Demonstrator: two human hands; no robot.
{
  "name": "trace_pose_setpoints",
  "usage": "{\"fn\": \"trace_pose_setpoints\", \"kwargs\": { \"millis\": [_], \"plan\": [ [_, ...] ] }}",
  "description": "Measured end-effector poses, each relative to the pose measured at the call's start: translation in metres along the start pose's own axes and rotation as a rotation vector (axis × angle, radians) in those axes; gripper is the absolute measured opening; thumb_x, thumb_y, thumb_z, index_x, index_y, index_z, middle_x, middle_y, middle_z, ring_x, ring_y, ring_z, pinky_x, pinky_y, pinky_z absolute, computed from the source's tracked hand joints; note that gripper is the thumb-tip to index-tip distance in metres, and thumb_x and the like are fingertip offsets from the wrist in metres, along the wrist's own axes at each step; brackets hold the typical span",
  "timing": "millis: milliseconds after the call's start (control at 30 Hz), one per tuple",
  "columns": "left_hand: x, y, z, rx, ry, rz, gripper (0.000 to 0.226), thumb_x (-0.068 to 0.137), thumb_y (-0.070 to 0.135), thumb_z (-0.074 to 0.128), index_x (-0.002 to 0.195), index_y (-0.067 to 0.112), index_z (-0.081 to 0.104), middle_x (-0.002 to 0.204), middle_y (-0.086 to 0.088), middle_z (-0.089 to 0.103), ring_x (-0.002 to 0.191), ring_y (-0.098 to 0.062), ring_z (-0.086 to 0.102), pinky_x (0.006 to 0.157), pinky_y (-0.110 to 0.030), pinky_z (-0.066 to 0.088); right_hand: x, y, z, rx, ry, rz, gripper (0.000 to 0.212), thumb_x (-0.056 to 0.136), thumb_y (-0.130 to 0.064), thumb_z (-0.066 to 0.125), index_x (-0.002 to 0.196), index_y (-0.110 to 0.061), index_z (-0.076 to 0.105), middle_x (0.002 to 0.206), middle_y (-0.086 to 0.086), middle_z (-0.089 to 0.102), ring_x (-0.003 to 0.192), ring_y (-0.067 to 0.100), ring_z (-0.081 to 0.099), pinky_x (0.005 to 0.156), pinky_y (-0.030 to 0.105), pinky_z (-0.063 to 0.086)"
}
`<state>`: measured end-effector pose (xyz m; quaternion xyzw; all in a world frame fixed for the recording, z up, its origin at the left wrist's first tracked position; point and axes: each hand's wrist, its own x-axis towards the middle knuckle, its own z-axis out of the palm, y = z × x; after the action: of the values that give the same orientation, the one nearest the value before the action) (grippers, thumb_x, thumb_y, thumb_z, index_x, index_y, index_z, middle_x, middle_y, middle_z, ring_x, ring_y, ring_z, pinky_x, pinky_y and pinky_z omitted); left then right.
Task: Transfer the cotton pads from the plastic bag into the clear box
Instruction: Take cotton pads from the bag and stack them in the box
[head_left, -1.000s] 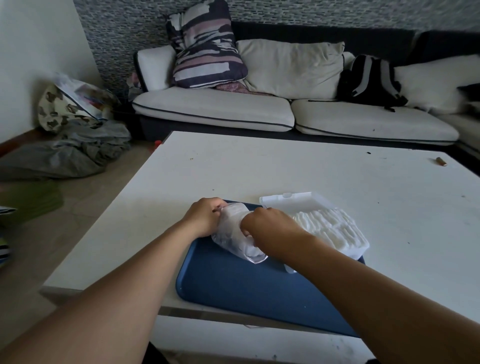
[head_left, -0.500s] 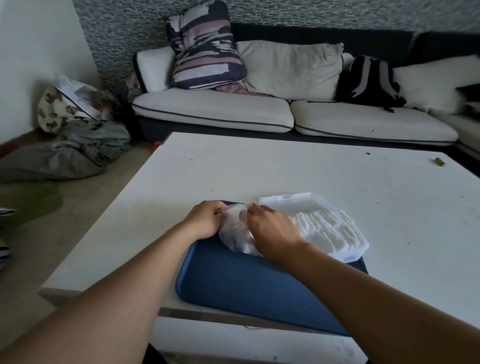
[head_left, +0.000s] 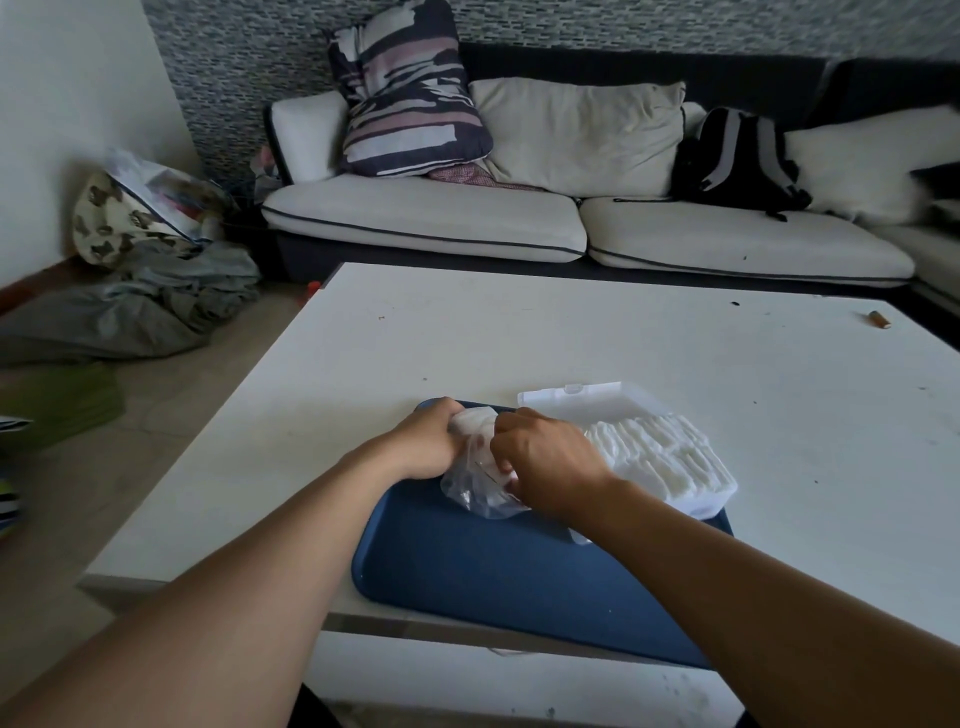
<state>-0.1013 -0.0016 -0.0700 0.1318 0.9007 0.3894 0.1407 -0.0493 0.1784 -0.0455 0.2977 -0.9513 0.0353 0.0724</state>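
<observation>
A crumpled clear plastic bag (head_left: 474, 486) with white cotton pads showing at its top lies on a blue tray (head_left: 498, 571). My left hand (head_left: 423, 441) grips the bag's left end. My right hand (head_left: 545, 465) has its fingers curled into the bag's right side, fingertips hidden in the plastic. Right of my hands stands the clear box (head_left: 717, 496), lid (head_left: 582, 397) open toward the back, filled with rows of white cotton pads (head_left: 654, 454).
The tray sits at the near edge of a white table (head_left: 571, 332). A small brown object (head_left: 879, 318) lies at the table's far right. A sofa (head_left: 519, 223) with cushions and a black backpack (head_left: 737, 156) stands behind; clothes lie on the floor left.
My right hand shifted slightly on the bag, and the bag has crumpled and sagged lower toward me. The left hand keeps its grip.
</observation>
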Motion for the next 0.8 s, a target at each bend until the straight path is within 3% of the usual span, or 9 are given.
{"fn": "trace_pose_setpoints", "kwargs": {
  "millis": [133, 267, 433, 533, 633, 700, 800],
  "plan": [
    [0.001, -0.002, -0.001, 0.019, 0.010, -0.005, 0.016, 0.071, 0.029, 0.050, 0.064, 0.016, 0.044, 0.065, 0.004, 0.041, 0.067, -0.016, 0.033, 0.061, -0.032, 0.030, 0.001, 0.004, 0.003, 0.041, 0.045, -0.042, 0.013, 0.073, -0.006, 0.074, 0.083, -0.013, 0.070, 0.092, 0.002, 0.068, 0.093, 0.028, 0.061, 0.061, 0.030, 0.029],
    [0.001, -0.003, 0.000, 0.004, 0.025, -0.008, 0.024, 0.071, 0.029, 0.052, 0.070, 0.004, 0.049, 0.068, 0.003, 0.045, 0.068, -0.016, 0.035, 0.063, -0.031, 0.032, 0.000, 0.002, 0.003, 0.046, 0.088, -0.064, 0.021, 0.068, -0.002, 0.077, 0.084, -0.014, 0.073, 0.083, 0.004, 0.069, 0.085, 0.030, 0.063, 0.060, 0.028, 0.028],
    [0.003, -0.004, 0.002, 0.017, 0.044, -0.048, 0.025, 0.077, 0.025, 0.052, 0.079, 0.000, 0.054, 0.075, 0.001, 0.051, 0.073, -0.016, 0.040, 0.067, -0.033, 0.035, 0.000, 0.000, 0.003, 0.029, 0.010, -0.026, 0.025, 0.084, -0.009, 0.069, 0.107, -0.017, 0.074, 0.111, 0.006, 0.062, 0.106, 0.029, 0.053, 0.071, 0.031, 0.028],
    [0.003, -0.004, 0.004, 0.021, 0.080, -0.059, 0.023, 0.084, 0.019, 0.054, 0.089, -0.004, 0.059, 0.079, -0.003, 0.058, 0.073, -0.018, 0.045, 0.067, -0.032, 0.038, -0.001, -0.001, 0.003, 0.022, -0.019, -0.024, 0.023, 0.083, -0.013, 0.071, 0.105, -0.017, 0.073, 0.114, 0.005, 0.055, 0.106, 0.026, 0.051, 0.070, 0.030, 0.031],
    [0.003, 0.000, 0.004, 0.055, 0.094, -0.034, 0.022, 0.077, 0.025, 0.049, 0.073, 0.004, 0.055, 0.070, 0.004, 0.053, 0.070, -0.018, 0.038, 0.063, -0.031, 0.037, -0.002, 0.007, 0.004, 0.152, 0.020, -0.038, 0.020, 0.071, -0.014, 0.077, 0.090, -0.018, 0.071, 0.106, 0.000, 0.058, 0.093, 0.021, 0.048, 0.068, 0.031, 0.037],
    [0.005, 0.002, 0.003, 0.106, 0.095, -0.013, 0.018, 0.071, 0.029, 0.043, 0.060, 0.014, 0.041, 0.064, 0.008, 0.042, 0.070, -0.018, 0.029, 0.059, -0.031, 0.031, -0.005, 0.010, -0.002, 0.319, 0.061, 0.006, 0.019, 0.066, -0.011, 0.075, 0.080, -0.021, 0.067, 0.096, -0.005, 0.062, 0.084, 0.017, 0.047, 0.068, 0.034, 0.046],
    [0.006, 0.005, 0.001, 0.149, 0.090, 0.006, 0.014, 0.067, 0.026, 0.041, 0.059, 0.020, 0.031, 0.064, 0.005, 0.033, 0.070, -0.018, 0.023, 0.059, -0.032, 0.025, -0.015, 0.016, -0.025, 0.577, 0.118, 0.217, 0.021, 0.068, -0.012, 0.077, 0.081, -0.023, 0.065, 0.083, -0.004, 0.064, 0.080, 0.019, 0.058, 0.069, 0.026, 0.048]
  ]
}}
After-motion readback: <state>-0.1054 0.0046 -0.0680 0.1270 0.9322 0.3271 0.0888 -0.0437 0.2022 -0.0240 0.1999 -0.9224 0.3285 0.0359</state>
